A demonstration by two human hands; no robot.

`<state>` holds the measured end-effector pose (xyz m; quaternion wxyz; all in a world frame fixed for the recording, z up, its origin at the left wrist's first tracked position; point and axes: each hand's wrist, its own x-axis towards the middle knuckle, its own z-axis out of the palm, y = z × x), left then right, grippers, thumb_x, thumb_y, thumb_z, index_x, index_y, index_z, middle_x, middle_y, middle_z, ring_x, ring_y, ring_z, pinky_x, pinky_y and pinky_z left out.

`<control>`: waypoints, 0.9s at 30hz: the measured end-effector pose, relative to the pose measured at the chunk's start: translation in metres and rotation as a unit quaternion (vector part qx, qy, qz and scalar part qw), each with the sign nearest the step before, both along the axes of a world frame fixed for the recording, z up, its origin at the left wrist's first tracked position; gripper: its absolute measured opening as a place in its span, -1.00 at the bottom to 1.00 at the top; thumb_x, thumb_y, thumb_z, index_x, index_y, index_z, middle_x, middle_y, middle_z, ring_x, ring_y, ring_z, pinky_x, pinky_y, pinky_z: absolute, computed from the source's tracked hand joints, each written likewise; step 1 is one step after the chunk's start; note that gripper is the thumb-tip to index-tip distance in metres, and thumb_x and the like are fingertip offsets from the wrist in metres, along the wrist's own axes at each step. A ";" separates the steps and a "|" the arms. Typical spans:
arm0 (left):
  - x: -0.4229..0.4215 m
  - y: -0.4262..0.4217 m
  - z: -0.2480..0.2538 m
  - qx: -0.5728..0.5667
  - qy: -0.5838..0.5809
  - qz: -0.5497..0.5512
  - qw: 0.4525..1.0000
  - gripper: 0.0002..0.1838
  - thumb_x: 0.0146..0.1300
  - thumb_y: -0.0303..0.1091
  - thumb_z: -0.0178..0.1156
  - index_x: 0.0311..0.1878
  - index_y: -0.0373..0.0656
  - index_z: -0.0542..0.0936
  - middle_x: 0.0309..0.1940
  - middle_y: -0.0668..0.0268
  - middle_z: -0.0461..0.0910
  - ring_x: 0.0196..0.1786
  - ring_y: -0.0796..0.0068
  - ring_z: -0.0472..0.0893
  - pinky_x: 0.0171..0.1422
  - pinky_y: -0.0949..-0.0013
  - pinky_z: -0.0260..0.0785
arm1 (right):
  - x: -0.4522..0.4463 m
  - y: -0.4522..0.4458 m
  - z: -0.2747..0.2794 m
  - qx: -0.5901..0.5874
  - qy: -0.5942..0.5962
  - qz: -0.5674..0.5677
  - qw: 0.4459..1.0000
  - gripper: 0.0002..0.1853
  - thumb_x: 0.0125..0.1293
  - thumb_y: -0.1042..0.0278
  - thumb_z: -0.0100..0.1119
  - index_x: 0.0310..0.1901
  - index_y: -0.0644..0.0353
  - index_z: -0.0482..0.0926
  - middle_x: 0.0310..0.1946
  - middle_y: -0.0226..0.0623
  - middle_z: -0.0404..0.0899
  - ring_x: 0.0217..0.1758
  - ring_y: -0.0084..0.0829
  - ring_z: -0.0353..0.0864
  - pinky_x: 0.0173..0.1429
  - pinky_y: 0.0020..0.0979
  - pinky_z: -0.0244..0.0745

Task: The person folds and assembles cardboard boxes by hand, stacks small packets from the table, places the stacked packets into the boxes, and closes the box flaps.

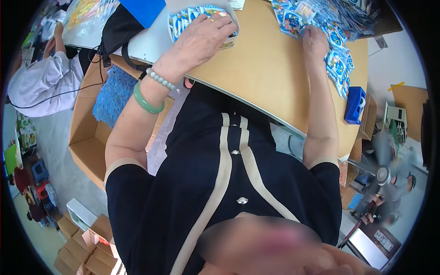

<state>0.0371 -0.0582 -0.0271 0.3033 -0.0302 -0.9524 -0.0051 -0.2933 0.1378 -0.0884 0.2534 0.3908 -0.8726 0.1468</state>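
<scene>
Desk: pale top, bare between the hands. White box: far side, packets standing in a row. Left hand: fingers bent over the row; grip cannot be told. Right hand: fingers curled at the loose pile; hold hidden. Handling: light pressure, packets upright, foil uncreased. Room: mid-desk open; near edge under both forearms; blue dispenser by the right edge.
</scene>
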 end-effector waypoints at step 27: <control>0.048 -0.004 0.010 0.355 -0.085 0.043 0.930 -0.71 0.45 -0.15 0.10 0.01 -0.15 0.62 0.25 0.29 0.52 0.45 0.22 0.33 0.47 -0.12 0.13 | 0.220 -0.108 0.090 0.246 -0.046 0.170 0.953 -0.71 0.28 0.21 0.21 -0.06 0.22 0.61 -0.12 -0.16 0.70 -0.09 -0.12 0.71 -0.04 -0.16 0.62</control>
